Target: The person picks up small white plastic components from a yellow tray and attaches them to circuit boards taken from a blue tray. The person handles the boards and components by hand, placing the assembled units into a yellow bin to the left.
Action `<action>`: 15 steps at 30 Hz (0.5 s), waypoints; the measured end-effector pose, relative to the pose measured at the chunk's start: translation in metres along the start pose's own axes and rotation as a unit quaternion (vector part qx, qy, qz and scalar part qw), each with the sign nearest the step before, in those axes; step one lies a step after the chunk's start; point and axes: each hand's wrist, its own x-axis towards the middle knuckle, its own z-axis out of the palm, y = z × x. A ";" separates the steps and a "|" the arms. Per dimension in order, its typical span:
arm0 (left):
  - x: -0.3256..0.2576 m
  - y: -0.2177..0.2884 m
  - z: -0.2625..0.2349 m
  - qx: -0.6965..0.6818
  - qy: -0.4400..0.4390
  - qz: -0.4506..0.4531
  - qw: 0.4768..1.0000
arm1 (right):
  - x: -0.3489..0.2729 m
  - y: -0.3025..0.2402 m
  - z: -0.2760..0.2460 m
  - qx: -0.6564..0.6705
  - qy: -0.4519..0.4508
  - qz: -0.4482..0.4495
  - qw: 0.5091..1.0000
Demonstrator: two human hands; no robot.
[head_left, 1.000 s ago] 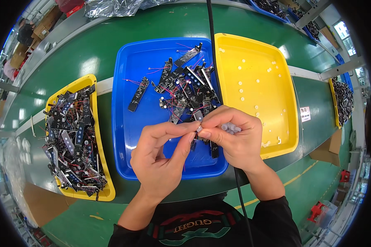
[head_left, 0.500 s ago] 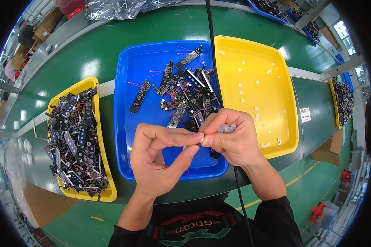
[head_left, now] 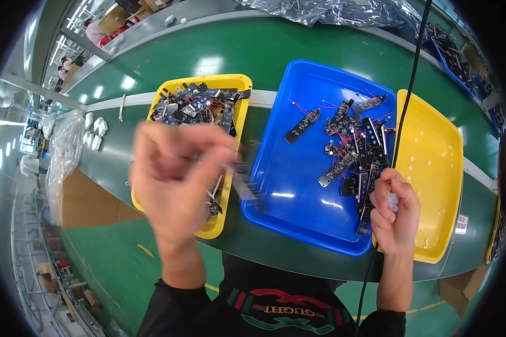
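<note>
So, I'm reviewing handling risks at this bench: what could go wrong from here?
The left hand is blurred, so the narrow strip it seems to pinch could slip or knock against the blue tray. The right hand curls around small translucent white pieces beside the circuit boards; some might spill among them. The black cable passes close to the right hand and could snag it.

Hands (head_left: 171, 180) apart, whitish pieces (head_left: 393, 202) in the right.

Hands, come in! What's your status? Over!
Left hand blurred, at the left yellow tray, apparently pinching a blurred strip. Right hand curled around small whitish caps. Black cable close by right hand.
</note>
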 end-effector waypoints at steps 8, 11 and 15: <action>0.055 0.003 -0.108 0.426 0.124 -0.044 0.895 | 0.004 -0.006 -0.002 0.060 0.049 0.026 0.997; 0.059 -0.003 -0.117 0.530 0.099 -0.088 0.838 | 0.004 -0.006 0.008 -0.006 0.073 0.006 0.997; 0.057 -0.006 -0.105 0.555 0.065 -0.126 0.820 | 0.002 -0.007 0.002 -0.010 0.003 0.010 1.000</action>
